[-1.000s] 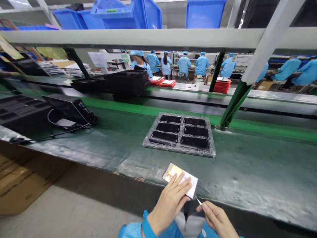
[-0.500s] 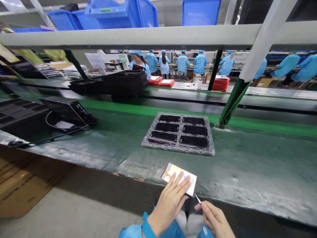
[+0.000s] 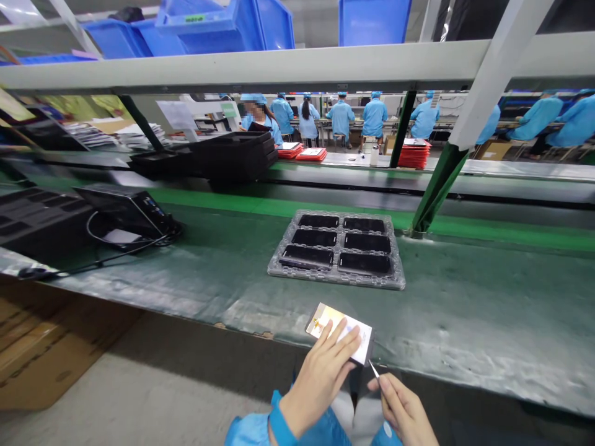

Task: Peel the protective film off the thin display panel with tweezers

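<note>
A phone [image 3: 318, 313] with a lit, mostly white screen lies at the near edge of the green bench, turned at a slant. My left hand [image 3: 320, 371] holds it, the fingers laid across the screen and the thumb along its near side. Pinched in my right hand [image 3: 402, 402] is a thin pointed tool [image 3: 374, 370], pale and metallic. Its tip meets the phone's lower right corner, or comes very close to it. Just beyond, a clear plastic tray [image 3: 335, 280] carries several dark phones [image 3: 365, 264] in two columns.
On the left of the bench [image 3: 488, 322] stand a black device [image 3: 132, 210] with cables and black foam trays [image 3: 37, 214]. A slanted post [image 3: 439, 186] rises right of the tray. Stacked black trays [image 3: 232, 155] sit further back. Blue bins [image 3: 374, 23] line the shelf; several people work behind.
Both hands, the phone and the tool keep almost the same pose. The whole view has shifted very slightly.
</note>
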Demonstrator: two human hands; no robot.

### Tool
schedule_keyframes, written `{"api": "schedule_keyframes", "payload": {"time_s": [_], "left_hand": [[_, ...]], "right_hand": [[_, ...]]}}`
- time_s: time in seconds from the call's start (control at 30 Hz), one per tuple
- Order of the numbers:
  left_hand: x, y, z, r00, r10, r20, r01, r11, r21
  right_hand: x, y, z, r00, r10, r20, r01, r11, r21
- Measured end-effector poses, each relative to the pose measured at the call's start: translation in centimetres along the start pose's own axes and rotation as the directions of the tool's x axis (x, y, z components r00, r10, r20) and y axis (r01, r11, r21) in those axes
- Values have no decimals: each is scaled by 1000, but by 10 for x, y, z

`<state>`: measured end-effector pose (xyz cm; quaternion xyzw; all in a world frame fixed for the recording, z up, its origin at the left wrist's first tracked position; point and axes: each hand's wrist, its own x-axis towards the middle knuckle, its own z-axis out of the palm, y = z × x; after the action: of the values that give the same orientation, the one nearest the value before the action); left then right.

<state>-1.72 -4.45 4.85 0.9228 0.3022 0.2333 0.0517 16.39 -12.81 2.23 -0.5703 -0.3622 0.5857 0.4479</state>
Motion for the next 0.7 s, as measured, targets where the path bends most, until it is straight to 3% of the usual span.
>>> {"api": "schedule_keyframes", "payload": {"time_s": [0.17,0.33,0.57,0.7], "left_hand": [[0,0,0,1000,-11,-2,11,1000,-8],[0,0,-1,1000,-10,3,10,1000,-13],[1,-2,-3,1000,7,14,-7,1000,-5],[2,-5,-3,999,13,32,-12,1000,-29]], "right_hand": [[2,2,1,999,-33,19,32,999,10],[2,-2,-7,993,68,96,-65,997,-36],[1,-4,-2,997,-27,71,28,1000,-13],[3,-2,-5,996,4,84,2,998,-70]]}}
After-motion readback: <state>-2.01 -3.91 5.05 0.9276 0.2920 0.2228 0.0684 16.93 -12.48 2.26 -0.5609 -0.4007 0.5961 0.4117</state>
